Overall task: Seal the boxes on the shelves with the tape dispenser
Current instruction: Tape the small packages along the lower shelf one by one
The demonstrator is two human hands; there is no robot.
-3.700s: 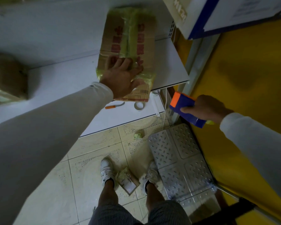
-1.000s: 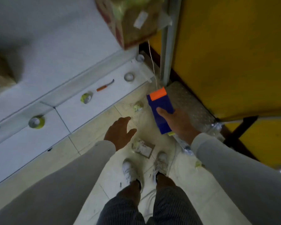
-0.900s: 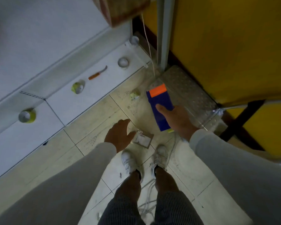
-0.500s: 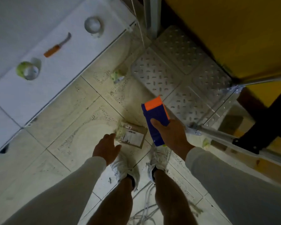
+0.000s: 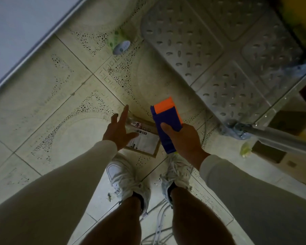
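Floor [image 5: 64, 96] fills most of the view, because the person is looking straight down at their own feet. A small flat package [image 5: 145, 141] lies on the tiles just in front of the white shoes [image 5: 127, 175]. It is brown with a white label on top. It is not on any shelf, so it probably needs picking up before it can be taped.

The right hand [image 5: 182, 138] grips the tape dispenser [image 5: 166, 124], which is blue with an orange end. The fingers are curled round its body and the thumb lies on the blue side. The orange end points away from the person, ready for use but not touching anything. The hand holds it up and a little to the right, most likely to keep it out of the way.

The left hand [image 5: 119, 129] holds nothing. Its fingers are straight and spread, with the palm turned toward the package. It hovers over the left edge of the package, and it is hard to tell if it touches it. The spread fingers look ready to take hold of the flat thing.

Both arms reach down and forward in pale sleeves. A bumpy metal step [image 5: 210, 50] lies on the floor to the right, well apart from the package. A small roll [image 5: 120, 45] lies further up the floor
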